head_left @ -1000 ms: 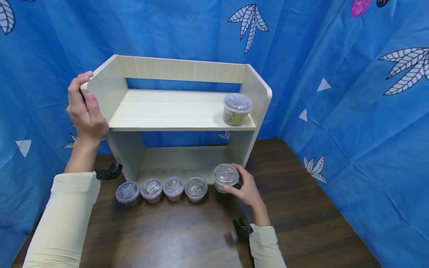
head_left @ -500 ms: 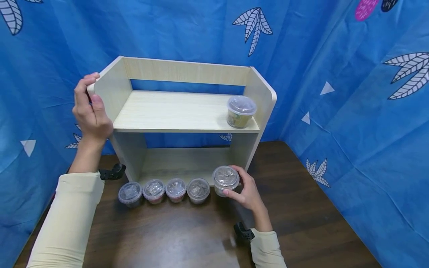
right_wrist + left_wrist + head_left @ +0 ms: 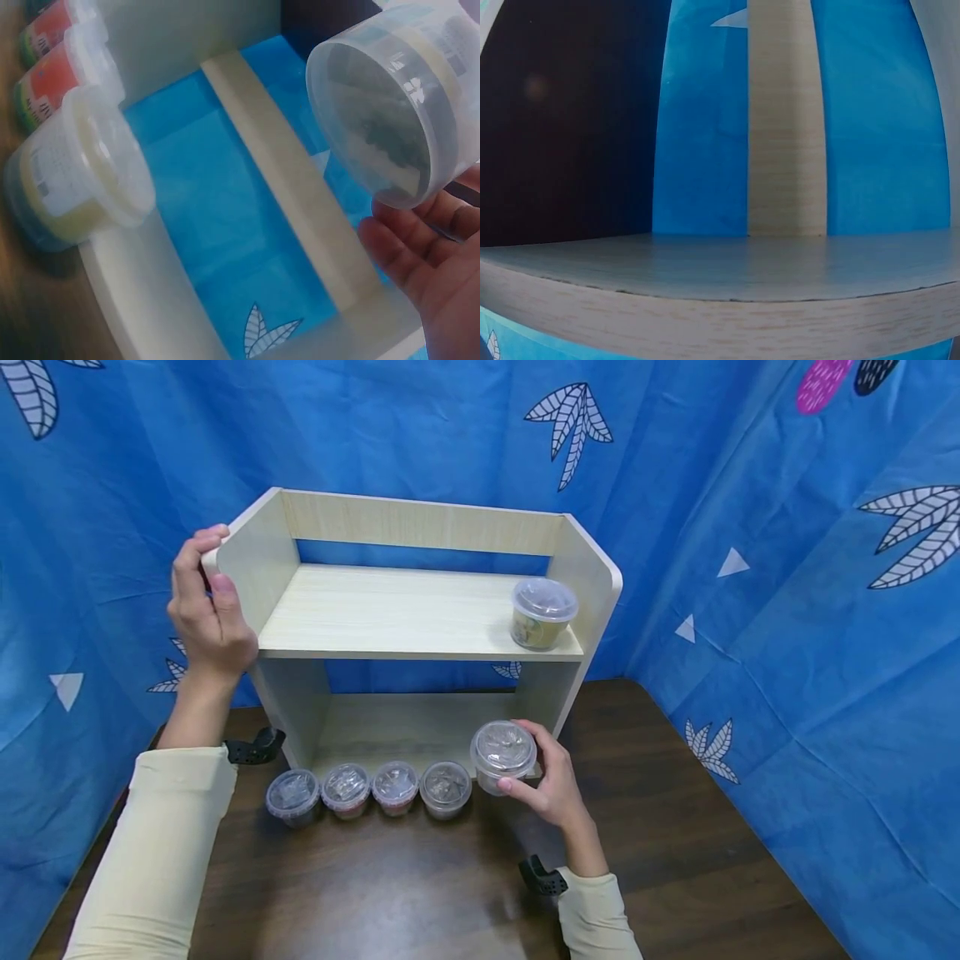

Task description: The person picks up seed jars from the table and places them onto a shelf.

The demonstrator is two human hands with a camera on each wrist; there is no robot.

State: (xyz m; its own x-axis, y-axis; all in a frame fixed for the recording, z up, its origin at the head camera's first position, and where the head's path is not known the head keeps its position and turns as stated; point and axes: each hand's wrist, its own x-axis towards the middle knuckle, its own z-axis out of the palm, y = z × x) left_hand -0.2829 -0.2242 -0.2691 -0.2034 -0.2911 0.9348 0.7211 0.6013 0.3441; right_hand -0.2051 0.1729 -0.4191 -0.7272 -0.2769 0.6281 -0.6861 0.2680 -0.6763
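At the left of the head view, my left hand (image 3: 212, 610) grips the front edge of the side panel of a pale wooden two-tier shelf (image 3: 390, 610), fingers curled around it. My right hand (image 3: 553, 781) holds a clear lidded plastic tub (image 3: 504, 750) between thumb and fingers, upright before the lower tier's right end. In the right wrist view this tub (image 3: 382, 112) shows its see-through bottom, with something dark inside, and fingertips (image 3: 375, 231) at its side. The left wrist view shows only shelf boards (image 3: 787, 127) and cloth; the left hand is out of it.
Several similar lidded tubs (image 3: 345, 790) stand in a row on the dark wooden table (image 3: 360, 893), along the shelf's front. Another tub (image 3: 542, 614), with yellowish sides, sits at the right end of the upper tier. Blue patterned cloth (image 3: 420, 427) hangs behind and to the right.
My right hand has raised the tub slightly from the table level. My left hand keeps its grip on the shelf panel. The head view has shifted a little.
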